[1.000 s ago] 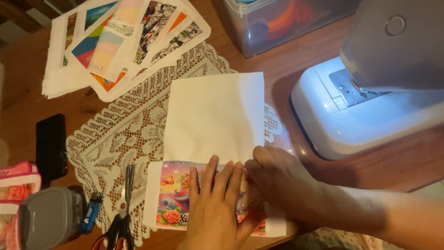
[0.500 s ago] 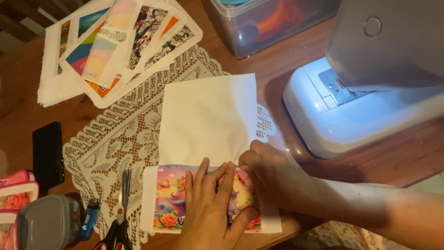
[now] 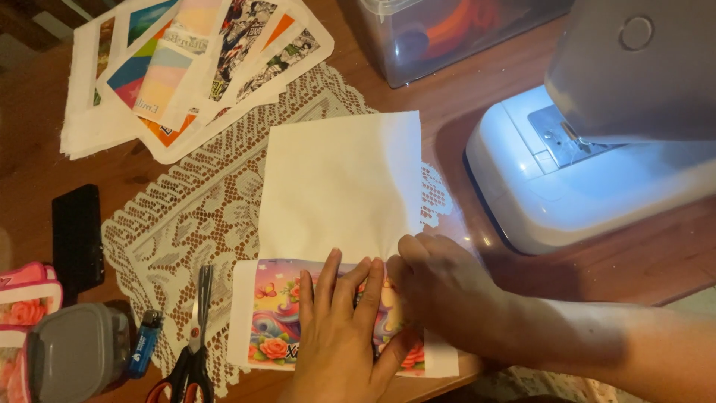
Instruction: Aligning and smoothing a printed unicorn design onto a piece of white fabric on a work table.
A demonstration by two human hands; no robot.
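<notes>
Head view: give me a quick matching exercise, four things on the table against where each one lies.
Things:
1 scissors
2 sewing machine
3 black phone
4 stack of printed fabric panels

Places:
A right side
B top left
C bottom edge, left of the hands
D left edge, beside the lace doily

Pairs: 1-C, 2-A, 3-D, 4-B

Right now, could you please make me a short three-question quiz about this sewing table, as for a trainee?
1. True or false: the scissors lie closed, left of the colourful printed fabric piece.
2. What is the left hand doing? A) lying flat on the printed piece B) holding the scissors C) touching the sewing machine
3. What lies under the plain white fabric?

Key: 1 true. 2 A. 3 The white lace doily; the right hand pinches the fabric edge beside the left fingers.
</notes>
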